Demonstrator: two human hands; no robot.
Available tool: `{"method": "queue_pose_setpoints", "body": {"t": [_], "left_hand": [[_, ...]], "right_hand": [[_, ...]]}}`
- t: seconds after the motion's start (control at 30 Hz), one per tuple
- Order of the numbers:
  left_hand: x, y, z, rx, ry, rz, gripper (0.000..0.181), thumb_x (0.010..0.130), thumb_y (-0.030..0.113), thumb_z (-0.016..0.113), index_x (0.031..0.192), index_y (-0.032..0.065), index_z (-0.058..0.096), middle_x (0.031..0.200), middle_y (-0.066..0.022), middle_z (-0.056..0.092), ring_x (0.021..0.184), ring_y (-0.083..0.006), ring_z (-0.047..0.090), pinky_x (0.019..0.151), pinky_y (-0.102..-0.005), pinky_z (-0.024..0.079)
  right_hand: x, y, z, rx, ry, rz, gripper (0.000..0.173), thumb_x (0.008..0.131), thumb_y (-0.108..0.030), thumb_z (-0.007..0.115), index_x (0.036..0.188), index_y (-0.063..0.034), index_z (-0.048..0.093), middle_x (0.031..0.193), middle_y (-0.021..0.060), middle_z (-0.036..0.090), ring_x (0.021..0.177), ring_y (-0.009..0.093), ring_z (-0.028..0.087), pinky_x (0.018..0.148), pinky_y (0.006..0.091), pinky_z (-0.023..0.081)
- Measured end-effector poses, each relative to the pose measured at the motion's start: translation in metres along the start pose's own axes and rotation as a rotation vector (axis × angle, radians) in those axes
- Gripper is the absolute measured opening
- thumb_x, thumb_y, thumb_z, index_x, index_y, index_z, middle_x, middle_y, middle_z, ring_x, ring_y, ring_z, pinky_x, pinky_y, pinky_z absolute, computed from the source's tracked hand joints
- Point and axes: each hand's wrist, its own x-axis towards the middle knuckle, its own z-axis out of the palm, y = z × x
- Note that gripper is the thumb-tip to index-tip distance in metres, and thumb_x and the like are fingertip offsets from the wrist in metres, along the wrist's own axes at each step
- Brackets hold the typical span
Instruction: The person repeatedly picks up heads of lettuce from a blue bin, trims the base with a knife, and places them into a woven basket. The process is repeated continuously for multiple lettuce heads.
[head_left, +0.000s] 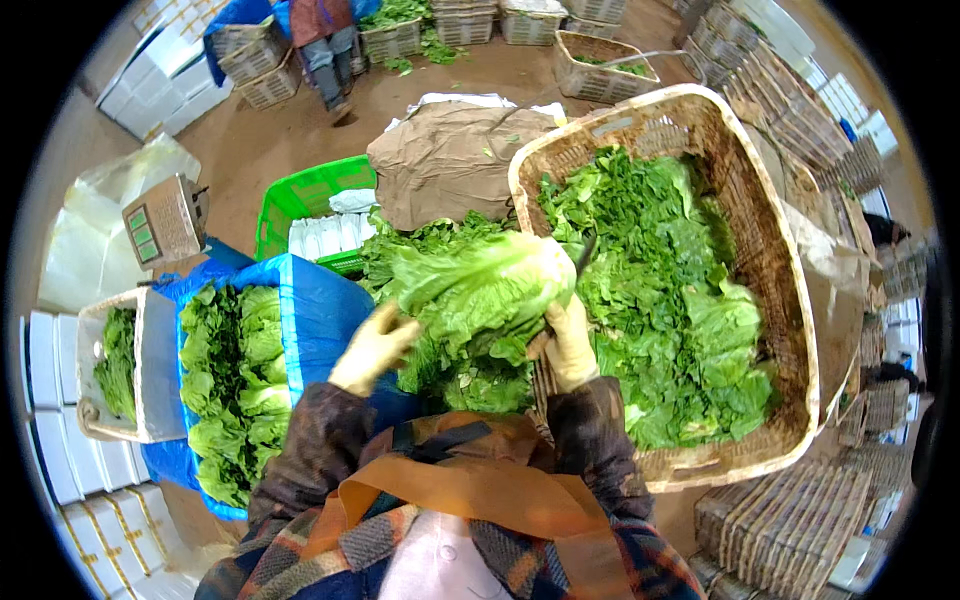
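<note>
A head of leafy lettuce (480, 281) lies across the middle of the view, its pale base towards the right. My right hand (570, 345), in a cream glove, is at the underside of that base with a knife (586, 255), whose dark blade sticks up beside it. How its fingers close is partly hidden. My left hand (379, 346), gloved alike, is at the leaf end with thumb and fingers apart; whether it touches the leaves is unclear. More greens (484, 386) lie beneath the lettuce.
At right stands a large dirty crate (799, 300) full of greens. A blue-lined box (326, 319) of lettuce is at left, near a scale (165, 221). A green crate (281, 199) holds white packets. A person (322, 45) stands at the top among stacked crates.
</note>
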Motion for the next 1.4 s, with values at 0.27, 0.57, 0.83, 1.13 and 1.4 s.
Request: {"method": "queue_pose_setpoints", "body": {"t": [0.27,0.57,0.83,1.13,1.4], "left_hand": [[-0.047,0.016,0.008,0.408,0.479,0.525,0.127,0.063,0.03,0.097,0.162,0.0019,0.022,0.158,-0.028,0.036,0.146,-0.0444,0.037,0.124,-0.0437,0.028],[-0.118,-0.061,-0.21,1.104,1.298,0.712,0.085,0.065,0.008,0.073,0.148,0.0061,0.051,0.135,-0.0205,0.059,0.119,-0.0395,0.06,0.098,-0.0474,0.049],[0.04,-0.168,-0.32,1.319,0.936,0.431,0.074,0.084,0.012,0.063,0.155,0.018,0.042,0.141,-0.0165,0.055,0.123,-0.037,0.056,0.09,-0.0519,0.049],[0.0,-0.123,-0.315,1.31,0.547,0.148,0.099,0.075,0.018,0.085,0.158,0.0063,0.03,0.158,-0.0191,0.039,0.145,-0.0376,0.037,0.119,-0.0487,0.034],[0.044,0.021,-0.116,0.968,0.601,0.819,0.09,0.075,0.007,0.085,0.153,0.0036,0.042,0.154,-0.0177,0.044,0.146,-0.0365,0.037,0.123,-0.0441,0.027]], "right_hand": [[0.017,0.035,0.104,-0.061,-0.241,0.023,0.07,0.076,-0.014,0.09,0.135,-0.002,0.053,0.122,0.0096,0.065,0.111,0.02,0.064,0.098,0.0354,0.054],[0.09,0.108,0.298,-0.339,-0.676,0.206,0.081,0.078,-0.012,0.085,0.149,-0.0078,0.047,0.135,0.0053,0.055,0.103,0.016,0.057,0.094,0.0298,0.05],[0.185,0.255,0.359,-1.045,-0.582,-0.254,0.047,0.082,-0.017,0.079,0.127,-0.0095,0.067,0.12,0.0149,0.067,0.104,0.032,0.065,0.091,0.04,0.053],[0.159,0.234,0.313,-1.016,-0.547,-0.273,0.06,0.082,-0.016,0.074,0.138,-0.0042,0.058,0.124,0.0226,0.066,0.116,0.04,0.063,0.1,0.0465,0.051],[0.029,0.02,-0.01,-1.277,0.26,0.007,0.079,0.086,-0.001,0.06,0.159,-0.0109,0.033,0.112,0.0216,0.072,0.096,0.035,0.073,0.086,0.0437,0.059]]}}
